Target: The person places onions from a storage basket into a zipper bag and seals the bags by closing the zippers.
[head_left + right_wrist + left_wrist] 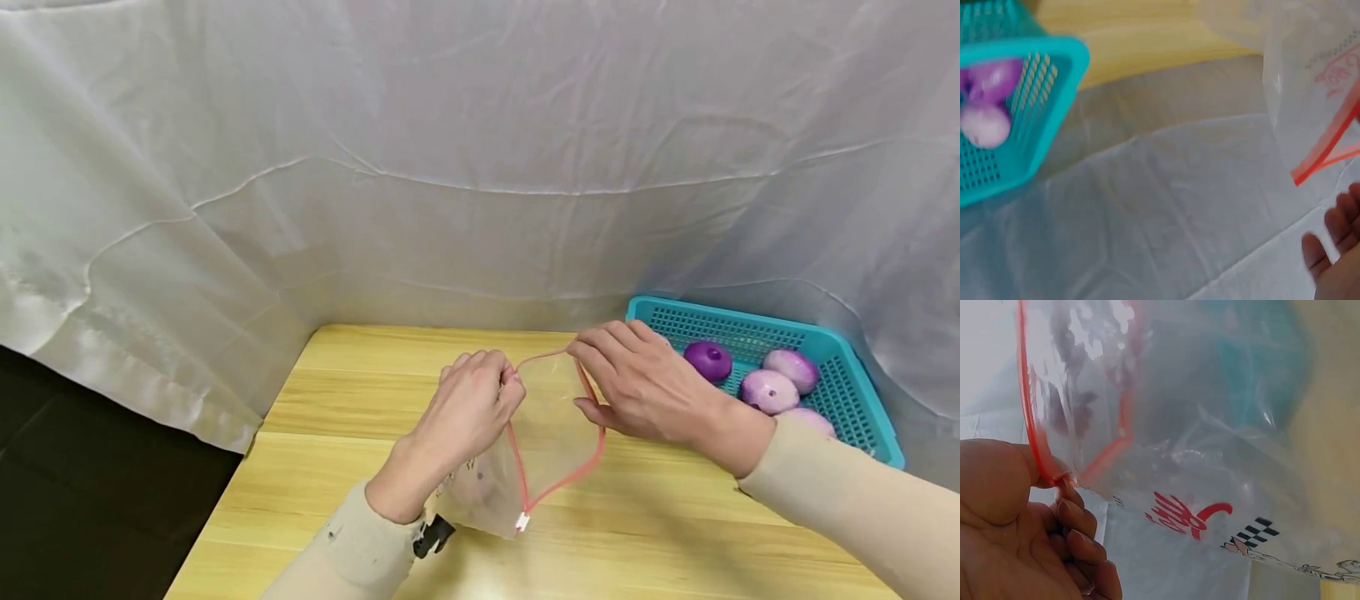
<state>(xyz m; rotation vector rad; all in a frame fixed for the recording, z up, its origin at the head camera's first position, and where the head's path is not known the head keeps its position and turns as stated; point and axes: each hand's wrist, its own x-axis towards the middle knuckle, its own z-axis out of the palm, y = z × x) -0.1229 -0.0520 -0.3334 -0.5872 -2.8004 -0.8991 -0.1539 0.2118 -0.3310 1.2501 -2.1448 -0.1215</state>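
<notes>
Translucent, red-edged, gaping plastic bag (553,429)

Your head cam looks forward and down at the counter (337,417); your wrist cams sit closer, both catching the bag (1197,462).
</notes>
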